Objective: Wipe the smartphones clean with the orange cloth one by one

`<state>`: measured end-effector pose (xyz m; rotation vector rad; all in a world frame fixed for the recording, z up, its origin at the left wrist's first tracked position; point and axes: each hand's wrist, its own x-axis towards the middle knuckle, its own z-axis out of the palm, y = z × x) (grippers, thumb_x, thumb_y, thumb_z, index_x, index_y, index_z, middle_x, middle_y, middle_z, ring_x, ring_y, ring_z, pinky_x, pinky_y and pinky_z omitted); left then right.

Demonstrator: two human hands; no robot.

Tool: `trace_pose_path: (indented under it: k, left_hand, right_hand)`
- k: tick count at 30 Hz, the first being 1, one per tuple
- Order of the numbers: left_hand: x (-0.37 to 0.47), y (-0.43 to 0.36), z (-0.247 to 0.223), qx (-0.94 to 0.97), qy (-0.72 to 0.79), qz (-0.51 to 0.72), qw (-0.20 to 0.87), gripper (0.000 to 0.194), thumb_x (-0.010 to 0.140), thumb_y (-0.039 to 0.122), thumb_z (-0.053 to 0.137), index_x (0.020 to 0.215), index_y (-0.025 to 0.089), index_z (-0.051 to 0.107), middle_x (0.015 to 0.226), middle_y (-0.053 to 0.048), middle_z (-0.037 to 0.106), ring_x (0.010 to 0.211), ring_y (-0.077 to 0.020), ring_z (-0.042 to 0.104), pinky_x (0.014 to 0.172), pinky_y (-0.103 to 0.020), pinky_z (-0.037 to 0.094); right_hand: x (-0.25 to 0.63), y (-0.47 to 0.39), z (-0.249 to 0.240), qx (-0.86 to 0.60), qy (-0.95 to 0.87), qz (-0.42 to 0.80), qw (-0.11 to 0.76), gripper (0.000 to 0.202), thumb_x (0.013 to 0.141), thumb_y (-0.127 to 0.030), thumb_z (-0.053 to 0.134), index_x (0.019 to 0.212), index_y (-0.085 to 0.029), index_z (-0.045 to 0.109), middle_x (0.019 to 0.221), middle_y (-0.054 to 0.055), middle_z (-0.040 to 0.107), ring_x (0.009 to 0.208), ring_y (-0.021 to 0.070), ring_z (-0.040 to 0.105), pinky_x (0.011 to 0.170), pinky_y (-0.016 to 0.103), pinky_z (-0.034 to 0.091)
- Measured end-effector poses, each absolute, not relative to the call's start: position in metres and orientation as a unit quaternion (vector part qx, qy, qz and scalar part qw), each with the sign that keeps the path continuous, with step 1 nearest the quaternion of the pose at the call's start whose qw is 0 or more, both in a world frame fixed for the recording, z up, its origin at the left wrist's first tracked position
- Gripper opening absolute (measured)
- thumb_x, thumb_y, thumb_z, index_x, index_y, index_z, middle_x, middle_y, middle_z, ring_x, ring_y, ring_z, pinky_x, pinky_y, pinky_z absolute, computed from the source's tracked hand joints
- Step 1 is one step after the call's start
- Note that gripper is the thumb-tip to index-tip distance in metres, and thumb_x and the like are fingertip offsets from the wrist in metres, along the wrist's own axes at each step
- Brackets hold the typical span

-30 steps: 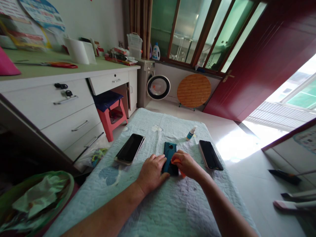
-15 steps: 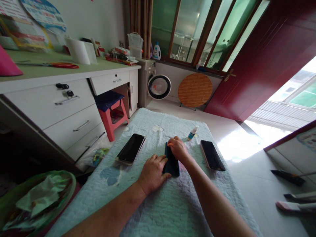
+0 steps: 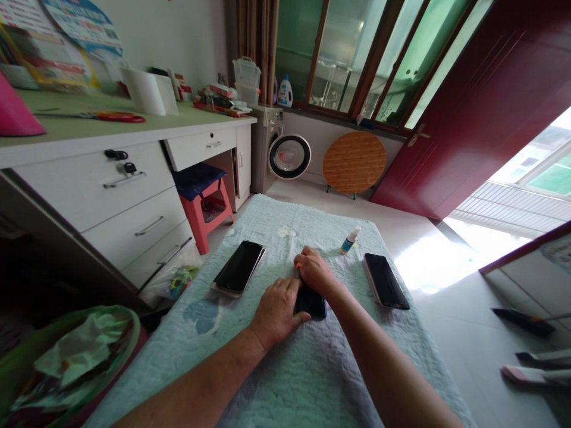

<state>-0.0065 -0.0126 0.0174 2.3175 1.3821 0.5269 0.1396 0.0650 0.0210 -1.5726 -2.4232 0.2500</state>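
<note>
A dark smartphone [image 3: 313,303] lies flat on the cloth-covered table, its far half covered by my hands. My left hand [image 3: 277,309] steadies it from the left, fingers on its side and thumb at its near end. My right hand [image 3: 314,270] is closed over the phone's far end, pinching a small orange cloth [image 3: 297,265], most of which is hidden in the fingers. Another phone [image 3: 239,267] rests on a pale case or box to the left, and a third phone [image 3: 386,282] is at the right. Beyond my right hand stands a small spray bottle [image 3: 350,241].
A pale green quilted cloth [image 3: 357,368] covers the table. To the left are a white desk with drawers [image 3: 134,202], a red stool [image 3: 207,214] and a lined bin [image 3: 129,339]. A washing machine [image 3: 267,125] with its door open stands behind, near a folded round table [image 3: 354,160].
My right hand has shifted slightly left across the phone's far end with the orange cloth. My left hand keeps its place on the phone. The view has moved a little.
</note>
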Motion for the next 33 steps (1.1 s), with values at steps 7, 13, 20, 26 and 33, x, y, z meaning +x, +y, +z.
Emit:
trace_pose_path:
  k: [7,13,20,26,33]
  left_hand:
    - [-0.006,-0.012,0.006,0.799,0.486,0.275,0.222,0.106,0.066,0.034,0.079,0.143,0.024,0.006,0.138,-0.016,0.038,0.128,-0.0330,0.040,0.103,-0.049,0.038]
    - [-0.007,-0.012,0.001,0.788,0.483,0.305,0.230,0.122,0.064,0.032,0.080,0.145,0.026,-0.012,0.142,-0.017,0.030,0.132,-0.0341,0.035,0.104,-0.051,0.036]
    - [-0.008,-0.008,-0.009,0.806,0.445,0.328,0.213,0.115,0.068,0.025,0.070,0.145,0.026,-0.015,0.144,-0.016,0.032,0.129,-0.0322,0.039,0.102,-0.049,0.038]
    - [-0.009,-0.007,0.001,0.824,0.443,0.284,0.212,0.105,0.070,0.022,0.063,0.148,0.022,-0.008,0.126,-0.013,0.055,0.111,-0.0305,0.053,0.094,-0.047,0.042]
    - [-0.011,-0.003,0.003,0.830,0.442,0.238,0.243,0.095,0.068,0.025,0.063,0.148,0.021,0.013,0.119,-0.010,0.060,0.112,-0.0291,0.054,0.096,-0.044,0.041]
  right_hand:
    - [0.135,0.042,0.031,-0.514,-0.842,0.112,0.116,0.020,0.087,-0.013,0.048,0.080,-0.018,0.066,0.087,0.004,0.052,0.078,0.0135,0.047,0.070,0.023,0.037]
    - [0.133,0.027,0.032,-0.497,-0.854,0.114,0.105,0.018,0.088,-0.016,0.050,0.088,-0.020,0.067,0.089,0.005,0.051,0.081,0.0157,0.046,0.071,0.025,0.038]
    - [0.131,0.006,0.035,-0.502,-0.853,0.127,0.065,0.016,0.085,-0.018,0.052,0.092,-0.020,0.066,0.093,0.006,0.054,0.085,0.0170,0.048,0.071,0.026,0.040]
    - [0.129,-0.007,0.030,-0.489,-0.856,0.136,0.098,0.019,0.080,-0.015,0.055,0.093,-0.019,0.068,0.102,0.007,0.057,0.091,0.0175,0.052,0.081,0.027,0.042]
    - [0.136,-0.011,0.027,-0.468,-0.844,0.215,0.149,0.023,0.079,-0.008,0.052,0.088,-0.019,0.070,0.103,0.005,0.060,0.093,0.0145,0.055,0.083,0.023,0.043]
